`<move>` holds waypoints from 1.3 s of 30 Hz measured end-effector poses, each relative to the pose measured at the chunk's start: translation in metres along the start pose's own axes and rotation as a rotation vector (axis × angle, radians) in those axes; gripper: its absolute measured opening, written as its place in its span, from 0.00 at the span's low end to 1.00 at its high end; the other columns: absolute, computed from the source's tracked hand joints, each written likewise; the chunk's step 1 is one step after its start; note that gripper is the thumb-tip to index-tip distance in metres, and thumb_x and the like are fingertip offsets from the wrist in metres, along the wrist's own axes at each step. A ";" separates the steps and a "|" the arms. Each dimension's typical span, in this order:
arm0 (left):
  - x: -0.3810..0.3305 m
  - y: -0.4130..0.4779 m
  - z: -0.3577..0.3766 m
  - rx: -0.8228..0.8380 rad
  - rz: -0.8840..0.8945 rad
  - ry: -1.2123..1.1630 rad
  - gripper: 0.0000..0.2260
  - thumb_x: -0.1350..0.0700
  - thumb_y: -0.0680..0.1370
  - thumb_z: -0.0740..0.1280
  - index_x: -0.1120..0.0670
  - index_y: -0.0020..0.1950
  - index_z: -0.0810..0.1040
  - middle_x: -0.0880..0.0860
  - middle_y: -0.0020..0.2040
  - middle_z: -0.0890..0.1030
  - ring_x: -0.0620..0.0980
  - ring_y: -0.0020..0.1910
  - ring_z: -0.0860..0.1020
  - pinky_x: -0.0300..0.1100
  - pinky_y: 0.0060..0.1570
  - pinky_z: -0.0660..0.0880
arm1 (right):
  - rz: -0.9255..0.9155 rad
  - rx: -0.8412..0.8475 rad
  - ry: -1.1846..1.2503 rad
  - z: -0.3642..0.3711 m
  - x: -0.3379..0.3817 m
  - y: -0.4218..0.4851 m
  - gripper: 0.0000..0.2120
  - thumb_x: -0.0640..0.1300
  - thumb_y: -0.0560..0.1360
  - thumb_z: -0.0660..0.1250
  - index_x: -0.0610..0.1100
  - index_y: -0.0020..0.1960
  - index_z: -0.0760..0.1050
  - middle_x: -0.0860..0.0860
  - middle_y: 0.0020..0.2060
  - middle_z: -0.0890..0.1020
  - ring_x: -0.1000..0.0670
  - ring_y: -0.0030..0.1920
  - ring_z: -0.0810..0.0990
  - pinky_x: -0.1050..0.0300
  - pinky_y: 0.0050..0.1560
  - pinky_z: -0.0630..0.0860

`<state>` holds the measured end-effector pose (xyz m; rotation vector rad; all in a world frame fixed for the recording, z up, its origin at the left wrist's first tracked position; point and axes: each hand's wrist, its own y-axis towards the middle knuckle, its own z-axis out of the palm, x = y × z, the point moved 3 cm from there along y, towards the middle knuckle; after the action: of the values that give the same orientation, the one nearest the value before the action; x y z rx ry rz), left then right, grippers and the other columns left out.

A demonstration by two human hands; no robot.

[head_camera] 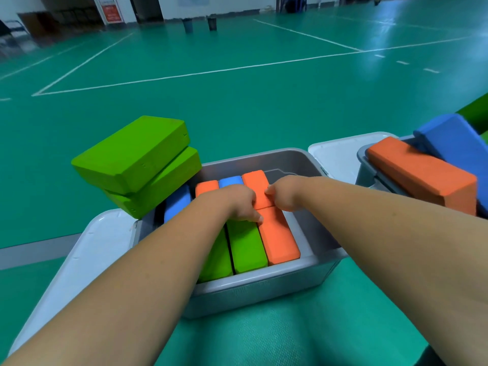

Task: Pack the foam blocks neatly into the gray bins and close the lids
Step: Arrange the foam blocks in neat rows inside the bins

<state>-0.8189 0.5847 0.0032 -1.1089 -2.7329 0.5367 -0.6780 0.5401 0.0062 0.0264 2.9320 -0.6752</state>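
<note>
A gray bin [264, 282] stands open on the floor in front of me, holding green, orange and blue foam blocks set on edge in rows. My left hand [237, 203] and my right hand [286, 192] both rest inside the bin on the far orange block [257, 184]. The fingers are curled around its near end, above the near orange block [280, 239]. Two green blocks [132, 157] lie stacked on the bin's far left corner. The bin's white lid [87, 249] hangs open to the left.
A second gray bin [365, 167] stands to the right with an orange block [422, 174] and a blue block [456, 143] lying across its top. Its white lid [340, 154] hangs open between the bins. Green court floor with white lines stretches ahead.
</note>
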 end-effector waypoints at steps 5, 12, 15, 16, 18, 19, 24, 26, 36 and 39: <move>0.019 -0.024 -0.035 -0.118 -0.052 0.077 0.17 0.42 0.80 0.67 0.55 0.52 0.85 0.55 0.49 0.84 0.57 0.52 0.81 0.45 0.46 0.76 | 0.011 -0.240 0.265 -0.035 -0.004 0.001 0.24 0.45 0.80 0.62 0.48 0.75 0.74 0.47 0.73 0.76 0.44 0.72 0.75 0.50 0.72 0.72; 0.083 -0.074 -0.088 -0.695 -0.239 0.071 0.14 0.60 0.74 0.66 0.51 0.58 0.80 0.55 0.57 0.79 0.60 0.59 0.78 0.52 0.52 0.77 | -0.046 -0.427 0.426 -0.068 0.021 -0.001 0.18 0.43 0.80 0.61 0.48 0.65 0.83 0.47 0.64 0.83 0.43 0.65 0.79 0.50 0.66 0.76; 0.115 -0.094 -0.087 -0.796 -0.412 0.211 0.17 0.58 0.73 0.69 0.55 0.61 0.74 0.58 0.59 0.75 0.62 0.60 0.74 0.55 0.55 0.75 | -0.090 -0.479 0.493 -0.077 0.040 -0.003 0.17 0.42 0.81 0.61 0.46 0.63 0.83 0.47 0.63 0.84 0.45 0.66 0.78 0.53 0.65 0.75; 0.124 -0.100 -0.084 -0.759 -0.497 0.217 0.20 0.56 0.73 0.70 0.56 0.64 0.73 0.59 0.61 0.74 0.62 0.61 0.73 0.55 0.57 0.74 | -0.105 -0.496 0.514 -0.081 0.047 -0.003 0.16 0.41 0.81 0.61 0.46 0.63 0.84 0.47 0.63 0.84 0.45 0.65 0.79 0.53 0.65 0.75; 0.140 -0.108 -0.078 -0.624 -0.649 0.174 0.31 0.49 0.72 0.75 0.55 0.71 0.69 0.59 0.68 0.71 0.62 0.70 0.69 0.60 0.68 0.69 | -0.130 -0.528 0.542 -0.087 0.060 -0.004 0.16 0.41 0.80 0.61 0.46 0.61 0.84 0.48 0.61 0.85 0.45 0.64 0.79 0.53 0.63 0.75; 0.148 -0.112 -0.075 -0.538 -0.704 0.141 0.39 0.44 0.70 0.78 0.54 0.76 0.65 0.58 0.73 0.68 0.63 0.75 0.65 0.66 0.73 0.63 | -0.138 -0.542 0.553 -0.089 0.066 -0.004 0.16 0.41 0.80 0.61 0.47 0.60 0.84 0.48 0.60 0.85 0.45 0.63 0.80 0.53 0.63 0.76; 0.170 -0.128 -0.063 -0.350 -0.725 0.086 0.60 0.36 0.62 0.82 0.45 0.84 0.49 0.56 0.85 0.50 0.68 0.82 0.51 0.74 0.75 0.49 | -0.166 -0.595 0.593 -0.096 0.090 -0.006 0.14 0.41 0.79 0.62 0.46 0.58 0.85 0.48 0.58 0.86 0.45 0.60 0.81 0.54 0.59 0.76; 0.174 -0.130 -0.057 -0.350 -0.701 0.049 0.61 0.40 0.64 0.83 0.45 0.84 0.45 0.56 0.85 0.49 0.68 0.82 0.52 0.72 0.76 0.51 | -0.170 -0.609 0.604 -0.097 0.096 -0.007 0.14 0.41 0.79 0.62 0.46 0.58 0.85 0.47 0.56 0.86 0.45 0.59 0.81 0.55 0.57 0.75; 0.169 -0.135 -0.062 -0.433 -0.622 -0.107 0.44 0.61 0.74 0.71 0.53 0.84 0.49 0.50 0.86 0.48 0.64 0.83 0.49 0.80 0.71 0.51 | -0.125 -0.626 0.760 -0.102 0.099 -0.013 0.13 0.42 0.80 0.63 0.47 0.58 0.85 0.52 0.52 0.85 0.49 0.55 0.80 0.61 0.49 0.68; 0.159 -0.133 -0.072 -0.476 -0.562 -0.114 0.42 0.55 0.73 0.75 0.54 0.82 0.57 0.50 0.85 0.54 0.62 0.82 0.55 0.80 0.69 0.57 | -0.074 -0.653 0.856 -0.107 0.087 -0.011 0.15 0.49 0.81 0.64 0.47 0.65 0.81 0.52 0.57 0.84 0.49 0.54 0.83 0.59 0.55 0.73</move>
<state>-0.9999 0.6263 0.1204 -0.3203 -3.1627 -0.1416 -0.7781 0.5763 0.0947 0.1804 3.8133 0.4568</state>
